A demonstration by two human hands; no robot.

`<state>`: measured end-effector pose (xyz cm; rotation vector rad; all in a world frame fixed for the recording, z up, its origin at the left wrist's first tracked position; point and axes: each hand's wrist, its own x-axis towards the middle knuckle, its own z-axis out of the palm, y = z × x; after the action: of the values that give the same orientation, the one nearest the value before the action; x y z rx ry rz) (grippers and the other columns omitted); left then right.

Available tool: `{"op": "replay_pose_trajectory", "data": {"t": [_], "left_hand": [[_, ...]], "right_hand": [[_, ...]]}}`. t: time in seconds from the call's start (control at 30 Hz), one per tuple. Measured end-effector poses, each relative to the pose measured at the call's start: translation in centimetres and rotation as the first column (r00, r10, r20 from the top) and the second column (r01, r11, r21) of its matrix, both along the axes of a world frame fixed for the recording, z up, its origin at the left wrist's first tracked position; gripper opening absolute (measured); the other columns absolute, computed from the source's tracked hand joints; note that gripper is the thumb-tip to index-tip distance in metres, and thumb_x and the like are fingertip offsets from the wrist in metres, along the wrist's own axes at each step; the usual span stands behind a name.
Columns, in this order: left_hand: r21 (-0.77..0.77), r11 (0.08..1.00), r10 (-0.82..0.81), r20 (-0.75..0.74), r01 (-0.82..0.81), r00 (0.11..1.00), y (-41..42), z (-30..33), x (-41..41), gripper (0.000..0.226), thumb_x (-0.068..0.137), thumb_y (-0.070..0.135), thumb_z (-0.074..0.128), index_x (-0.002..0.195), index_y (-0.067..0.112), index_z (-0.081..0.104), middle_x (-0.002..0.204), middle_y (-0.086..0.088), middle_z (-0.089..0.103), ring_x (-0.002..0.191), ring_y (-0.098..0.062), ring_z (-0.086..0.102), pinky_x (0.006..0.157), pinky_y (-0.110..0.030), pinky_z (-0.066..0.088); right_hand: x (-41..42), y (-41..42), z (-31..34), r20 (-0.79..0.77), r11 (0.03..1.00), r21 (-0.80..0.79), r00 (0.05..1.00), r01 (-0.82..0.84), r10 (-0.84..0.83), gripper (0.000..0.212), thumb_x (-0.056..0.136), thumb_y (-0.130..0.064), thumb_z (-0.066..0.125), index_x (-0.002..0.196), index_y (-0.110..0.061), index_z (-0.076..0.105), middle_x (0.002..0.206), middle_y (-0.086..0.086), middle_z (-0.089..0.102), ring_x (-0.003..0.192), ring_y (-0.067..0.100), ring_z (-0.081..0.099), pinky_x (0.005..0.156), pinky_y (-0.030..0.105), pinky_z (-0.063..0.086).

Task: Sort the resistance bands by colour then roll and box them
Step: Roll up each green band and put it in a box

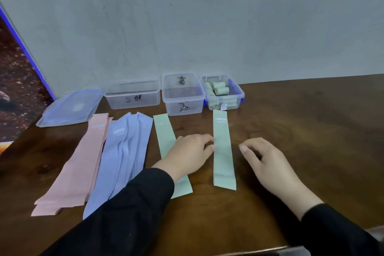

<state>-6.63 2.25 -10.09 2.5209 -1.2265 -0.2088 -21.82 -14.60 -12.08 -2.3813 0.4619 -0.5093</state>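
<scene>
A dark wooden bench [301,131] stands against a plain grey wall [207,16], with a framed picture edged in blue [14,81] leaning at the far left. Along the wall sit three clear plastic boxes. The left box [133,95] and the middle box [182,93] hold nothing and carry black marker scrawls that cannot be read. The right box [223,93], with blue clips at its sides, holds several rolled green bands [219,88]. A clear lid [70,108] lies flat to the left of the boxes.

In front of them the flat bands lie in groups by colour: a pile of pink bands [76,164] on the left, a fanned pile of blue bands [122,156] just beside it, then one green band [166,137] lying at a slant, and a second green band [223,151] lying apart, nearly straight towards the wall. The bands bear small pale printed labels near their ends, too faint to read.

Both arms wear black sleeves [128,214]. The left hand [187,154] rests over the slanted green band with fingers loosely spread, its fingertips touching the left edge of the straight green band. The right hand [268,162] hovers just to the right of that band, fingers relaxed and slightly curled, holding nothing.
</scene>
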Motion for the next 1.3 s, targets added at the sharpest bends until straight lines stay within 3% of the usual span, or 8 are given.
{"op": "replay_pose_trajectory", "data": {"t": [0.1, 0.23, 0.33, 0.43, 0.5, 0.63, 0.9, 1.3], "left_hand": [[-0.002, 1.0, -0.011, 0.015, 0.011, 1.0, -0.2, -0.8, -0.1, 0.04, 0.106, 0.042, 0.04, 0.142, 0.031, 0.052, 0.145, 0.007, 0.055, 0.131, -0.017, 0.051, 0.115, -0.044, 0.035], [-0.017, 0.999, -0.028, 0.06, 0.029, 0.998, 0.2, -1.1, -0.4, 0.038, 0.106, 0.041, 0.039, 0.141, 0.033, 0.052, 0.145, 0.009, 0.054, 0.134, -0.014, 0.047, 0.118, -0.04, 0.027], [-0.083, 0.995, -0.041, 0.115, 0.051, 0.992, 1.1, -0.8, -1.3, 0.031, 0.105, 0.04, 0.043, 0.131, 0.034, 0.058, 0.135, 0.013, 0.058, 0.125, -0.01, 0.05, 0.113, -0.035, 0.029], [-0.153, 0.977, -0.128, 0.155, 0.152, 0.98, 2.7, -0.7, -2.8, 0.018, 0.103, 0.04, 0.047, 0.11, 0.033, 0.063, 0.112, 0.017, 0.06, 0.104, -0.004, 0.051, 0.101, -0.031, 0.039], [-0.155, 0.955, -0.222, 0.186, 0.251, 0.957, 3.6, -1.1, -3.8, 0.017, 0.102, 0.039, 0.048, 0.101, 0.032, 0.063, 0.103, 0.018, 0.057, 0.096, -0.002, 0.047, 0.093, -0.028, 0.039], [-0.103, 0.924, -0.349, 0.17, 0.369, 0.921, 4.5, -2.5, -4.4, 0.021, 0.101, 0.04, 0.049, 0.098, 0.029, 0.067, 0.103, 0.018, 0.055, 0.099, -0.002, 0.045, 0.094, -0.024, 0.033], [-0.133, 0.93, -0.328, 0.126, 0.344, 0.936, 5.0, -2.8, -4.1, 0.023, 0.098, 0.044, 0.055, 0.111, 0.03, 0.068, 0.115, 0.018, 0.056, 0.107, 0.0, 0.04, 0.098, -0.018, 0.028], [-0.158, 0.95, -0.236, 0.197, 0.268, 0.952, 4.1, -3.2, -4.6, 0.018, 0.101, 0.035, 0.044, 0.089, 0.029, 0.056, 0.097, 0.017, 0.048, 0.093, -0.005, 0.041, 0.092, -0.031, 0.039]], "right_hand": [[1.3, 0.3, -0.2, -0.226, 0.997, -0.071, 0.974, 0.006, -0.022, 0.046, 0.102, -0.051, 0.049, 0.144, -0.033, 0.052, 0.147, -0.015, 0.053, 0.14, 0.011, 0.045, 0.113, 0.026, 0.034], [2.2, 0.4, -1.8, -0.259, 0.973, -0.188, 0.962, -0.137, 0.085, 0.05, 0.104, -0.052, 0.042, 0.151, -0.037, 0.042, 0.157, -0.019, 0.041, 0.149, -0.003, 0.025, 0.128, 0.036, 0.011], [1.3, 0.3, -1.8, -0.145, 0.977, -0.15, 0.98, -0.154, 0.132, 0.043, 0.102, -0.054, 0.044, 0.142, -0.041, 0.052, 0.15, -0.026, 0.048, 0.143, -0.006, 0.035, 0.124, 0.036, 0.026], [-0.5, 0.9, -1.2, 0.007, 0.95, -0.086, 0.953, -0.301, 0.303, 0.023, 0.1, -0.048, 0.053, 0.114, -0.037, 0.067, 0.122, -0.027, 0.06, 0.122, 0.004, 0.055, 0.105, 0.032, 0.045], [-1.5, 1.5, -1.2, -0.011, 0.898, -0.138, 0.907, -0.418, 0.421, 0.009, 0.099, -0.043, 0.06, 0.103, -0.037, 0.065, 0.112, -0.025, 0.06, 0.111, 0.01, 0.058, 0.096, 0.032, 0.045], [-1.7, 1.6, -2.0, -0.123, 0.834, -0.225, 0.864, -0.503, 0.488, 0.013, 0.093, -0.053, 0.065, 0.098, -0.041, 0.064, 0.11, -0.028, 0.055, 0.109, 0.006, 0.054, 0.095, 0.026, 0.038], [-1.5, 1.6, -2.4, -0.109, 0.826, -0.288, 0.874, -0.484, 0.474, 0.006, 0.095, -0.045, 0.064, 0.093, -0.04, 0.067, 0.108, -0.028, 0.054, 0.109, 0.002, 0.054, 0.096, 0.029, 0.041], [-1.1, 1.9, -2.3, -0.093, 0.858, -0.286, 0.903, -0.427, 0.419, 0.004, 0.095, -0.035, 0.063, 0.096, -0.038, 0.066, 0.101, -0.029, 0.059, 0.103, 0.003, 0.058, 0.089, 0.027, 0.046]]}}
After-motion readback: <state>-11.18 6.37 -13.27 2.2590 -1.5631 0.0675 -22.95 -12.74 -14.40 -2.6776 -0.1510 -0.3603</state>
